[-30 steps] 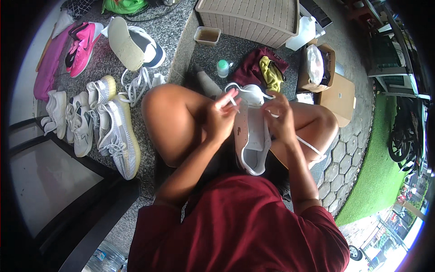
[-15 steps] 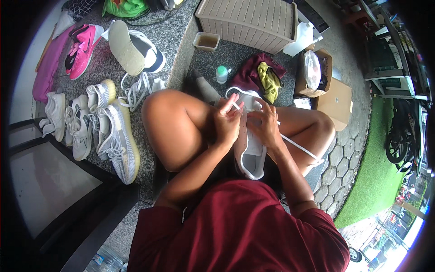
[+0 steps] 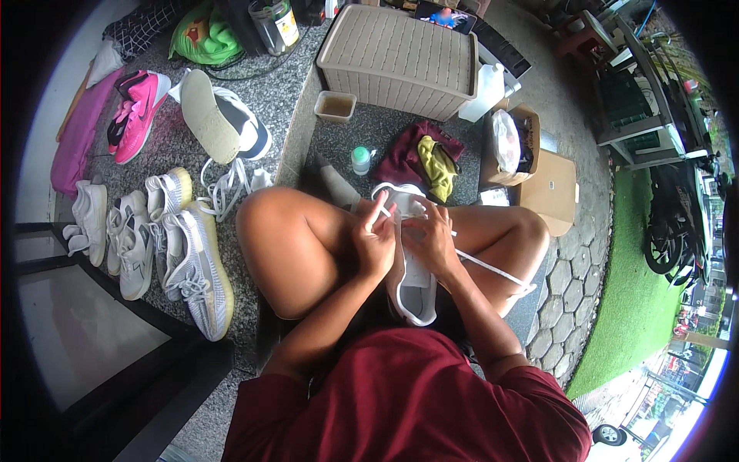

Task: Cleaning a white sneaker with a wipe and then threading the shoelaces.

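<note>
Between your folded legs (image 3: 286, 254) sits the white shoe (image 3: 418, 280), heel toward you. Your left hand (image 3: 375, 245) pinches what looks like the white lace (image 3: 385, 209); your right hand (image 3: 433, 245) bends over the shoe, and whether its fingertips grip anything can't be told. Best hold the lace flat and draw it gently, minding its slack across your right leg. Left of your legs stand more sneakers (image 3: 202, 269).

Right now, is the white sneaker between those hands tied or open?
The sneaker is open and untied: its insole shows, and a loose shoelace trails across the right leg. I cannot tell how far it is threaded.
</note>
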`<state>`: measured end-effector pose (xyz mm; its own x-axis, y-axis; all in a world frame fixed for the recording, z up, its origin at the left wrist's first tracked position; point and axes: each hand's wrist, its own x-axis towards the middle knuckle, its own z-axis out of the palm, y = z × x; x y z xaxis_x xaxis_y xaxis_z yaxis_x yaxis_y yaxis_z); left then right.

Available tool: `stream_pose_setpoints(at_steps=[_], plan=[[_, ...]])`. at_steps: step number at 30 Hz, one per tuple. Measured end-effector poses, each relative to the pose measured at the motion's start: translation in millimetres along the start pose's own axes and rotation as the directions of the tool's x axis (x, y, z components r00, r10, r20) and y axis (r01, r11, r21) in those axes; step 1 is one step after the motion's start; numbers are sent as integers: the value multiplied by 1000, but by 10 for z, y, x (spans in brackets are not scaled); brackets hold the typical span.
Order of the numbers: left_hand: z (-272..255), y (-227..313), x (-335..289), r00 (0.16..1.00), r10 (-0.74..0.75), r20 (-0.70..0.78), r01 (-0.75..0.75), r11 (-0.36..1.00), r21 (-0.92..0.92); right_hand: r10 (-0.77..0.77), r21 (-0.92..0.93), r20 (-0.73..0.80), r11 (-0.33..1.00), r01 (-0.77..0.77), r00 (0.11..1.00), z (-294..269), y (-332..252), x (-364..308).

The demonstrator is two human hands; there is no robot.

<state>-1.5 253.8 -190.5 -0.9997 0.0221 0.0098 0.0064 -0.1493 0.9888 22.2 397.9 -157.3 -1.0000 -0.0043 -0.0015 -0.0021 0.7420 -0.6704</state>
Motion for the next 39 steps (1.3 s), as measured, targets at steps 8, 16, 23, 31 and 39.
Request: stream_pose_setpoints(at_steps=[8, 16, 23, 31, 39], plan=[[-39, -28, -64, 999, -21, 46, 23, 999, -44, -6, -7, -16, 1000, 6, 1000, -1, 13, -14], [27, 95, -66, 994, -12, 109, 4, 997, 75, 13, -136, -59, 990, -21, 998, -9, -35, -23], [-74, 153, -105, 951, 6, 310, -99, 953, 286, -20, -190, -30, 982, 14, 999, -100, -113, 8], [-134, 279, -133, 911, 49, 410, -98, 990, 100, -62, -287, -52, 957, 45, 997, -338, -173, -133], [-134, 332, -124, 893, -15, 449, 5, 1000, 22, 54, -458, -425, 848, -266, 903, -1659, 520, -1145]])
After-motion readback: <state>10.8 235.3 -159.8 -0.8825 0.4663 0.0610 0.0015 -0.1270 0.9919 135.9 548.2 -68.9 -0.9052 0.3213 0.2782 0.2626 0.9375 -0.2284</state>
